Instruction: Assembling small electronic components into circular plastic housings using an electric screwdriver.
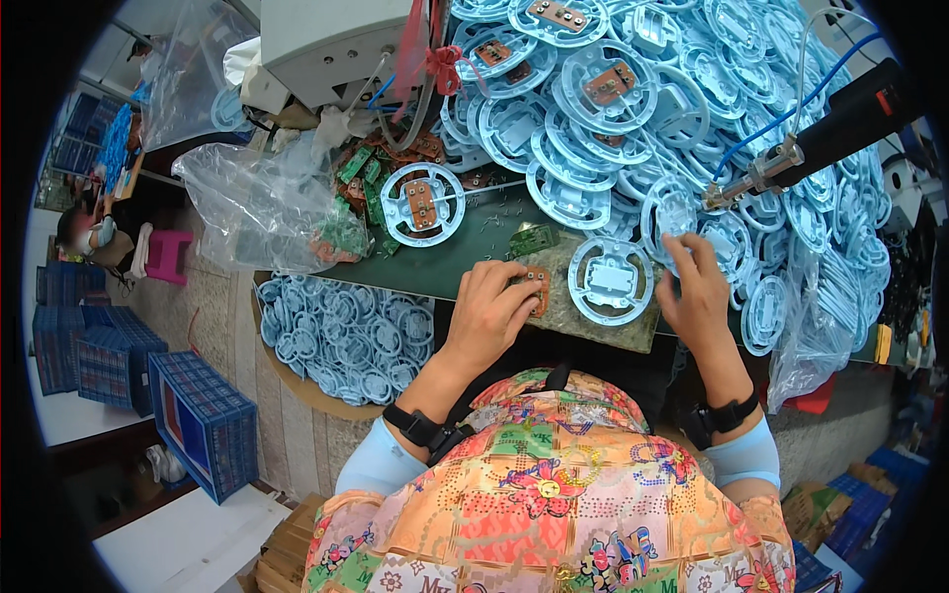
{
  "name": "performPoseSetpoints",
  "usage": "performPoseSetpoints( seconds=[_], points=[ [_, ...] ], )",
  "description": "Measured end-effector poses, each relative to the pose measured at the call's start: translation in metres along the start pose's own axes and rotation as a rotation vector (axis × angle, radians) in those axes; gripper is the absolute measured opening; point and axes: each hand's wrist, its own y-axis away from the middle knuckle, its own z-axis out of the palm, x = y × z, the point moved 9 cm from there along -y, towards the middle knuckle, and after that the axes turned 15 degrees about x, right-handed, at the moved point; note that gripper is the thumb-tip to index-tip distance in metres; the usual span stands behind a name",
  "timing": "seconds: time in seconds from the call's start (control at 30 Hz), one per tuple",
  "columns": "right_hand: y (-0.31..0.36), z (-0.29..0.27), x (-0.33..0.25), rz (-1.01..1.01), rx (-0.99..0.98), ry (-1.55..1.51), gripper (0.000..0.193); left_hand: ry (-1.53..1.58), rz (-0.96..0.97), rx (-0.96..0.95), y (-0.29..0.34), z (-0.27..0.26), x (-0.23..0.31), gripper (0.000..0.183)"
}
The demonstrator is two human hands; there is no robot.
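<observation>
Between the fingers and thumb of my left hand (486, 314) is a small brown circuit board (537, 289) with metal contacts. It is held at the left side of a worn flat work block (633, 334). A light-blue plastic wheel-shaped part (610, 282) lies on this block, between my two hands. My right hand (698, 295) is to the right of it, thumb and fingers apart. Its fingertips reach the lower edge of another blue wheel-shaped part (669, 214) at the front of the pile; whether they touch it I cannot tell.
A large heap of blue parts (613, 119) covers the table's back and right. A black electric screwdriver (840, 124) hangs over it. On the left lie a wheel part with a fitted board (422, 205), loose green boards (374, 188) and scattered screws. Below stands a bin of blue parts (346, 336).
</observation>
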Motion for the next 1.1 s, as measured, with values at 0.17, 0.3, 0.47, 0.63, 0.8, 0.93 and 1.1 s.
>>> performPoseSetpoints(
  seconds=[0.17, 0.3, 0.47, 0.63, 0.8, 0.93, 1.1],
  points=[
    [0.005, -0.001, -0.047, -0.137, -0.232, -0.137, 0.05, 0.029, -0.028, 0.049, -0.005, -0.003, -0.001, 0.023],
    [0.023, 0.006, -0.047, -0.216, -0.129, -0.131, 0.043, -0.073, -0.025, 0.086, -0.003, -0.005, 0.0, 0.022],
    [0.03, 0.008, -0.058, -0.218, -0.105, -0.178, 0.038, -0.077, -0.052, 0.085, -0.001, -0.01, 0.003, 0.021],
    [0.034, 0.007, -0.054, -0.252, -0.059, -0.18, 0.037, -0.026, -0.023, 0.002, -0.001, -0.009, 0.003, 0.022],
    [0.036, 0.008, -0.054, -0.242, -0.054, -0.184, 0.035, -0.016, -0.043, -0.038, -0.004, -0.004, 0.004, 0.017],
    [0.036, 0.006, -0.052, -0.23, -0.025, -0.195, 0.034, -0.036, -0.01, -0.063, -0.005, 0.001, 0.007, 0.015],
    [0.039, 0.005, -0.05, -0.224, -0.024, -0.203, 0.034, -0.094, -0.007, 0.039, -0.007, -0.006, 0.008, 0.017]
  ],
)
